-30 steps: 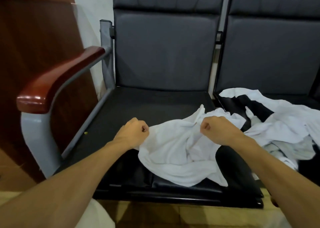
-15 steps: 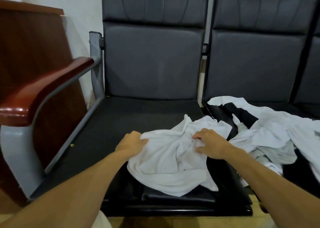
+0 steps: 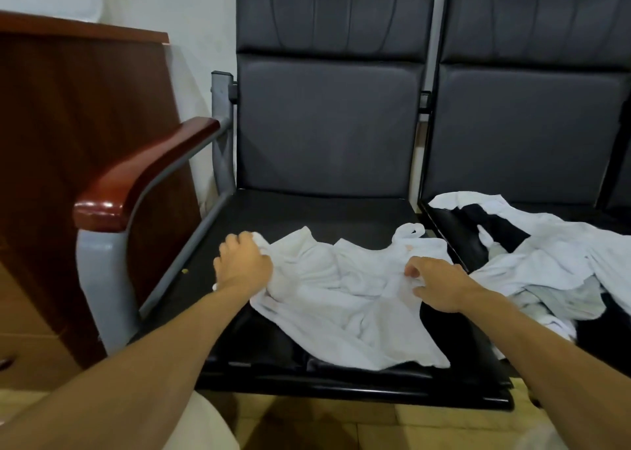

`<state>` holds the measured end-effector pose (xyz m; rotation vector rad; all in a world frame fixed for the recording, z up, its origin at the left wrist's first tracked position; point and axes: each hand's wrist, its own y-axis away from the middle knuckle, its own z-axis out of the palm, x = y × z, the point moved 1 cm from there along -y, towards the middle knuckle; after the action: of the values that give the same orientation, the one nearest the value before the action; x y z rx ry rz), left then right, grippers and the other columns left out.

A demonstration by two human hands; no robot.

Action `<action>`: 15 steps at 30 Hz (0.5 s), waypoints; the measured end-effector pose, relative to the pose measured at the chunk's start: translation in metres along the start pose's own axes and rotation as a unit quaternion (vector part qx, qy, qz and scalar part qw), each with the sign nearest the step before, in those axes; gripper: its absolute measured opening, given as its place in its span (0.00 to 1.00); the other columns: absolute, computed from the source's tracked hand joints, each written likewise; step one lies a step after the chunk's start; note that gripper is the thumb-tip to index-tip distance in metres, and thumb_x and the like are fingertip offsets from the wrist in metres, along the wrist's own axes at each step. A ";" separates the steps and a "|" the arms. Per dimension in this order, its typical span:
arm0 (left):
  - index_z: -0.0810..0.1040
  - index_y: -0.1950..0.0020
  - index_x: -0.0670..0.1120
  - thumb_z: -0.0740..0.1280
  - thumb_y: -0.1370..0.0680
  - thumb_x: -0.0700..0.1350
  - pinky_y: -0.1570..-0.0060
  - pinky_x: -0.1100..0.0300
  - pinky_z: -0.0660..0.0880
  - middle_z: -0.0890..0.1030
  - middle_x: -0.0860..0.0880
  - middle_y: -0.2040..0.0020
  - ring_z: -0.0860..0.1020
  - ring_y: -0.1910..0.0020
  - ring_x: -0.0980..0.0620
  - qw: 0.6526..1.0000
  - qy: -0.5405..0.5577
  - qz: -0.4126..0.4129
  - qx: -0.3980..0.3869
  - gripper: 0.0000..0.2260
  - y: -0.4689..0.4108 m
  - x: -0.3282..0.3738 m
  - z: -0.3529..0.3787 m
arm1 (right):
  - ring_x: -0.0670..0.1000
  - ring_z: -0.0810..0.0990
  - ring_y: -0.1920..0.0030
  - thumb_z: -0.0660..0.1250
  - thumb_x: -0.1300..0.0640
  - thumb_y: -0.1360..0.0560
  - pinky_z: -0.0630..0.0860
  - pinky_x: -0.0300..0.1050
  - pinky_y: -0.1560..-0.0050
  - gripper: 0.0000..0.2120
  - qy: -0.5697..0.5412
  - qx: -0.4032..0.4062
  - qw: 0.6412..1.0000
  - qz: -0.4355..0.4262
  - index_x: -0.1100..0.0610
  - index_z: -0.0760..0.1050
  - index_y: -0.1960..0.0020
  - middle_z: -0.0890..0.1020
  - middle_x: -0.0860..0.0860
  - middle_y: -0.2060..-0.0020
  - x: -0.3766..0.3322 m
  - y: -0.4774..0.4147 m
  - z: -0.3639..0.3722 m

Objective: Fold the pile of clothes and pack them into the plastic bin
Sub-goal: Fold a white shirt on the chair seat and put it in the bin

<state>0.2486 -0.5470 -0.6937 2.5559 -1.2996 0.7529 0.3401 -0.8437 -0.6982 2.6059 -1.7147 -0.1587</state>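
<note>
On the left seat (image 3: pixel 307 210) of the chair row, white garment (image 3: pixel 341 296) is lying mostly spread, straight ahead of both hands and between them. Person's left hand (image 3: pixel 244 265) is gripping the far-left corner, fingers curled tight round the cloth. Their right hand (image 3: pixel 433 287) is resting at the right edge w/ fingers half curled, prob. pinching a fold btw thumb and forefinger, not 100% sure. Top edge is running L-R from hand to hand, strap loop (image 3: pixel 408 232) is sticking up at far right, and the body is trailing back toward the person to the seat's front lip. So long axis is running approx near-far, and both hands are sitting equally near, one per side. My read: flattening stage, no fold made yet; next move is needing an outward pull to clear the wrinkles bunching mid-cloth. Remaining pile of clothes (image 3: pixel 546 265) (white, grey, black) is sitting tangled on the next seat (image 3: pixel 454 241), near the right hand. No plastic bin showing in view. Seats are looking dark, padded, smooth; wood-capped armrest (image 3: pixel 146 173) at left, wooden cabinet (image 3: pixel 68 135) beside it, pale wall (image 3: pixel 201 12) behind, tan floor tiles (image 3: pixel 375 425) below.
</note>
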 end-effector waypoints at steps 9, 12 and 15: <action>0.70 0.33 0.55 0.65 0.23 0.59 0.35 0.57 0.64 0.68 0.52 0.39 0.65 0.38 0.52 0.857 -0.021 0.352 -0.376 0.20 0.083 0.048 0.024 | 0.51 0.72 0.39 0.63 0.53 0.22 0.61 0.50 0.36 0.11 0.068 -0.011 0.997 -0.040 0.48 0.74 0.40 0.74 0.47 0.42 -0.004 0.005 0.002; 0.70 0.34 0.51 0.65 0.21 0.51 0.38 0.58 0.65 0.70 0.49 0.37 0.67 0.39 0.51 0.831 -0.057 0.392 -0.391 0.16 0.081 0.041 0.033 | 0.51 0.74 0.42 0.60 0.54 0.21 0.66 0.48 0.37 0.09 0.055 0.014 0.997 -0.061 0.51 0.75 0.43 0.76 0.48 0.43 -0.001 0.004 0.004; 0.73 0.37 0.49 0.62 0.19 0.45 0.37 0.58 0.67 0.73 0.51 0.38 0.70 0.42 0.53 0.837 -0.024 0.382 -0.390 0.10 0.071 0.035 0.031 | 0.53 0.77 0.47 0.56 0.55 0.18 0.70 0.45 0.44 0.09 0.021 0.026 0.997 -0.064 0.53 0.75 0.46 0.79 0.50 0.46 0.004 0.005 0.000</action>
<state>0.2201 -0.6261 -0.7075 1.3891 -2.1075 0.1445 0.3371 -0.8489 -0.6979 2.7370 -1.5595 -0.0616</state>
